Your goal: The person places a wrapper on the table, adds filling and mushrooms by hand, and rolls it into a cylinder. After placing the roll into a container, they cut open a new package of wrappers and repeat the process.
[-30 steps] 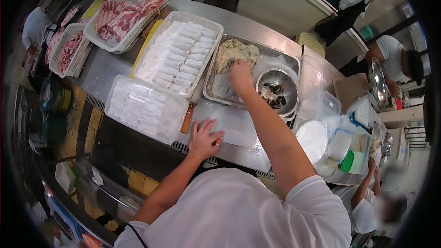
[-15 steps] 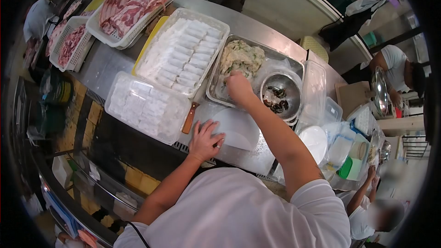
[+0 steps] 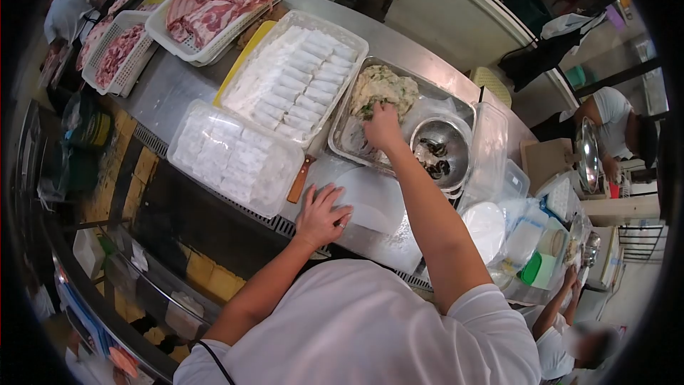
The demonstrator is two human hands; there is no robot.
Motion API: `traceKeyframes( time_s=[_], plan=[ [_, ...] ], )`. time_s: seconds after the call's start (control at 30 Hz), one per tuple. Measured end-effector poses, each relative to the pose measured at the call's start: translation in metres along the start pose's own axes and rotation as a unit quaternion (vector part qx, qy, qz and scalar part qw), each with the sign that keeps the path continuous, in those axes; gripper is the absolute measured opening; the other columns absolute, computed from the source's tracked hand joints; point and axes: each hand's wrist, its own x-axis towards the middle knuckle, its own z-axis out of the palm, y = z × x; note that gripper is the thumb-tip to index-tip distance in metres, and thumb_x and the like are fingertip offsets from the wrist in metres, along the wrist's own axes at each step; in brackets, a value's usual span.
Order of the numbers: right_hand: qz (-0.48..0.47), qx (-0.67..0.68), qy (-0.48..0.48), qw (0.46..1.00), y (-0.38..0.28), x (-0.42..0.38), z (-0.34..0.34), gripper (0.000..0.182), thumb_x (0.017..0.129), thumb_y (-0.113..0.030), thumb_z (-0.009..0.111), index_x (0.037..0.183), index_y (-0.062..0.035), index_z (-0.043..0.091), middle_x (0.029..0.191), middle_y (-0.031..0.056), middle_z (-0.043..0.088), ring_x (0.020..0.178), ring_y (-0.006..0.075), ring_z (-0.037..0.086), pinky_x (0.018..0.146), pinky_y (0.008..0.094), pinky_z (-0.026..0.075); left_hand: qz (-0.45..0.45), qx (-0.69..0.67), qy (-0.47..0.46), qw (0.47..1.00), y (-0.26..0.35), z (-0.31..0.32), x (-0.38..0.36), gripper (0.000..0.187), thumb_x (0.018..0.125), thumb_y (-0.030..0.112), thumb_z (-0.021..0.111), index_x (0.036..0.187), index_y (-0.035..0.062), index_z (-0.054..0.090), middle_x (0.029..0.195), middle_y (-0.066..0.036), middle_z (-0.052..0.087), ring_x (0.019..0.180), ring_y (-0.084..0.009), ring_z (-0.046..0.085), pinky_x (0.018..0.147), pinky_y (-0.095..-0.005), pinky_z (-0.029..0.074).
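My left hand (image 3: pixel 322 215) rests palm down on the edge of a stack of thin, round white wrappers (image 3: pixel 374 203), fingers spread. My right hand (image 3: pixel 383 127) reaches into a metal tray (image 3: pixel 338 144), its bunched fingertips pressed into the lower edge of a pale, green-flecked filling mixture (image 3: pixel 381 88). The fingertips are partly hidden. In the same tray sits a steel bowl (image 3: pixel 462 144) holding several dark pieces, perhaps shrimp. Left of my left hand, a knife's wooden handle (image 3: pixel 300 180) shows; its blade is hard to make out.
Wrapped white rolls (image 3: pixel 308 103) fill a plastic container beside the tray, with a lidded container (image 3: pixel 235 160) nearer me. Baskets of raw ribs (image 3: pixel 214 14) and cut meat (image 3: pixel 120 57) stand far left. Plastic containers (image 3: pixel 488 135) crowd the right. Co-workers (image 3: pixel 613 117) stand beyond.
My right hand has gone from the tray's lower area to the filling, fingers now against it. My left hand stays on the wrappers. The view has shifted slightly.
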Motion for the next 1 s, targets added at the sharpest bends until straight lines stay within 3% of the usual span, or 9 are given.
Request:
traceKeyframes(
  time_s=[0.07,0.17,0.27,0.37,0.47,0.57,0.67,0.87,1.0],
  plan=[
    [-0.094,-0.038,-0.026,0.994,0.006,0.000,0.010,0.029,0.091,-0.009,0.071,0.114,0.0093,0.073,0.119,0.0304,0.069,0.119,0.0465,0.065,0.105,0.0522,0.054,0.002,0.000,0.000,1.000,-0.001,0.000,0.000,0.019,0.090,0.028,0.081,0.108,0.0226,0.085,0.146,-0.011,0.068,0.144,-0.0351,0.056,0.124,-0.0674,0.032],
    [-0.106,-0.103,-0.235,0.961,-0.024,-0.006,-0.004,0.030,0.092,-0.009,0.072,0.115,0.0100,0.072,0.119,0.0287,0.069,0.122,0.0463,0.062,0.106,0.0525,0.053,0.001,-0.001,0.005,1.000,-0.002,0.002,0.001,0.019,0.090,0.028,0.082,0.107,0.0224,0.085,0.146,-0.011,0.068,0.144,-0.0351,0.056,0.123,-0.0673,0.032],
    [-0.059,0.036,-0.109,0.992,-0.022,-0.010,-0.012,0.031,0.092,-0.008,0.070,0.117,0.0102,0.072,0.118,0.0284,0.070,0.120,0.0444,0.063,0.106,0.0502,0.053,0.000,-0.004,0.012,1.000,-0.001,0.003,-0.001,0.018,0.089,0.027,0.082,0.106,0.0222,0.085,0.145,-0.011,0.068,0.144,-0.0349,0.057,0.123,-0.0670,0.033],
    [-0.069,-0.054,0.035,0.995,-0.008,0.002,0.006,0.030,0.093,-0.007,0.068,0.118,0.0080,0.074,0.116,0.0293,0.070,0.116,0.0440,0.065,0.107,0.0488,0.053,-0.003,-0.004,0.011,1.000,0.000,0.000,0.001,0.018,0.089,0.027,0.082,0.106,0.0220,0.084,0.145,-0.010,0.068,0.144,-0.0343,0.057,0.123,-0.0665,0.033],
    [-0.123,-0.121,-0.081,0.982,-0.002,0.002,0.007,0.033,0.095,-0.012,0.068,0.123,0.0062,0.074,0.118,0.0295,0.070,0.117,0.0454,0.066,0.106,0.0491,0.054,-0.002,-0.006,0.010,1.000,0.000,0.000,0.002,0.017,0.089,0.027,0.082,0.106,0.0219,0.084,0.144,-0.010,0.068,0.144,-0.0339,0.057,0.124,-0.0661,0.033],
    [-0.171,-0.043,-0.220,0.960,0.000,-0.007,0.008,0.032,0.098,-0.014,0.070,0.124,0.0040,0.073,0.118,0.0326,0.069,0.109,0.0489,0.067,0.101,0.0533,0.055,-0.003,-0.005,0.011,1.000,0.000,0.001,0.001,0.017,0.089,0.026,0.082,0.105,0.0220,0.084,0.144,-0.010,0.068,0.144,-0.0338,0.057,0.124,-0.0661,0.033],
    [-0.087,-0.033,-0.146,0.985,-0.029,-0.018,-0.021,0.029,0.097,-0.011,0.067,0.120,0.0041,0.075,0.113,0.0312,0.070,0.109,0.0476,0.068,0.101,0.0530,0.055,-0.003,-0.009,0.014,1.000,0.000,0.001,0.002,0.017,0.089,0.026,0.081,0.105,0.0222,0.084,0.144,-0.010,0.068,0.144,-0.0341,0.057,0.124,-0.0660,0.034],
    [-0.145,-0.029,-0.252,0.956,-0.029,-0.025,0.000,0.028,0.098,-0.013,0.068,0.117,0.0055,0.077,0.106,0.0289,0.075,0.106,0.0426,0.072,0.098,0.0502,0.056,0.002,-0.008,0.015,1.000,0.000,0.002,0.001,0.018,0.089,0.027,0.080,0.106,0.0219,0.084,0.145,-0.011,0.068,0.144,-0.0346,0.057,0.124,-0.0660,0.034],
    [0.014,0.156,-0.292,0.943,-0.027,-0.013,-0.014,0.037,0.101,-0.020,0.072,0.129,0.0041,0.076,0.102,0.0270,0.079,0.092,0.0336,0.075,0.089,0.0445,0.058,0.004,-0.005,0.017,1.000,0.001,-0.001,0.001,0.018,0.089,0.027,0.080,0.106,0.0220,0.085,0.146,-0.011,0.068,0.144,-0.0347,0.056,0.124,-0.0662,0.034]
  ],
)
